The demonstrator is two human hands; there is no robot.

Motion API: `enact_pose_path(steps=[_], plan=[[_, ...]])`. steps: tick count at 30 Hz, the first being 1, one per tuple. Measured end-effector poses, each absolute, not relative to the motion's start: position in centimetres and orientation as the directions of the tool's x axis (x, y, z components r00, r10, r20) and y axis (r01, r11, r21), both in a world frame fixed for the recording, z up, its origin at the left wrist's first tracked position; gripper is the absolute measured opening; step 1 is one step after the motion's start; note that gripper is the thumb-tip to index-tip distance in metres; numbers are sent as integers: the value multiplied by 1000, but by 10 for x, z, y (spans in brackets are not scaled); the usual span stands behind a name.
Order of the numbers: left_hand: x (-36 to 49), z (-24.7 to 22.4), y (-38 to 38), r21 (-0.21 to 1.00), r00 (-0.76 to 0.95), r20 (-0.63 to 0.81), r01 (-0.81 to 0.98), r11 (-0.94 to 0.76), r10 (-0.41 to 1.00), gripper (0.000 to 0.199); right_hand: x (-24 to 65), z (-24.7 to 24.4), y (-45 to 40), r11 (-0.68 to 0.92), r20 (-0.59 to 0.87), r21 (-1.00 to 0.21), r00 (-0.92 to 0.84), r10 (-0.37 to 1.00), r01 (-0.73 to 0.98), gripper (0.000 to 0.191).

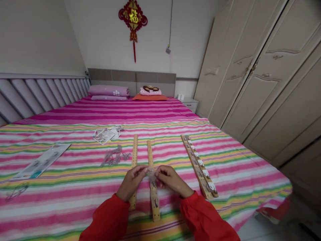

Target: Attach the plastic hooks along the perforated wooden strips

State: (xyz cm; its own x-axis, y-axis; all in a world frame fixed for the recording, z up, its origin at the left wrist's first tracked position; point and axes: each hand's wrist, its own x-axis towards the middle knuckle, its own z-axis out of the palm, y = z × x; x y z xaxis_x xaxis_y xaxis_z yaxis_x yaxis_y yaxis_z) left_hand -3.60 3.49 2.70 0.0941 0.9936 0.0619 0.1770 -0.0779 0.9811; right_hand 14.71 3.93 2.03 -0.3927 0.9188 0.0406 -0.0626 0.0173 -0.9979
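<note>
Step in hand, by judgement: a small clear plastic piece (151,174) being worked at the middle wooden strip (153,193); whether it is being unwrapped or fixed there cannot be told. Next move, by judgement: calls for fine fingertip control, the piece kept in line with the strip.

Left hand (134,176): thumb and forefinger pinching the piece's left edge; wrist over the left wooden strip (134,157).

Right hand (169,178): fingertips gathered at the piece's right edge, apparently pinching it; exact contact too small to tell.

Clear piece: between the two hands, over the middle strip; touching or just above it, cannot tell. Small metal fitting (155,202) on the same strip, nearer the wearer.

Also listed: clear plastic bits (114,156), left of the strips; white packets (107,134), beyond these; right-hand strips (197,170) bearing white pieces (200,162), well apart from the right hand; striped cover (75,204) beneath all.
</note>
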Motion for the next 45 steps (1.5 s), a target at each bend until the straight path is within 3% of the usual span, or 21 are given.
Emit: enact_pose_path(steps=[13,17,25,33,45], plan=[[-35,21,48,992,141,3,128,-21,990,44,148,31,75,91,77,-996,-404,912,16,26],[-32,14,54,995,147,-2,101,-13,989,32,143,23,85,31,58,-997,-378,924,-75,29],[-18,-10,66,982,-36,-185,-33,183,982,39,132,-20,95,-121,-83,-921,-118,990,-371,30],[-14,-28,74,991,-15,-113,75,114,993,29,128,-40,108,-122,-117,-930,-36,992,-347,18],[-20,-41,76,956,-39,-32,291,42,999,24,120,-56,111,-109,-114,-954,0,994,-278,19]])
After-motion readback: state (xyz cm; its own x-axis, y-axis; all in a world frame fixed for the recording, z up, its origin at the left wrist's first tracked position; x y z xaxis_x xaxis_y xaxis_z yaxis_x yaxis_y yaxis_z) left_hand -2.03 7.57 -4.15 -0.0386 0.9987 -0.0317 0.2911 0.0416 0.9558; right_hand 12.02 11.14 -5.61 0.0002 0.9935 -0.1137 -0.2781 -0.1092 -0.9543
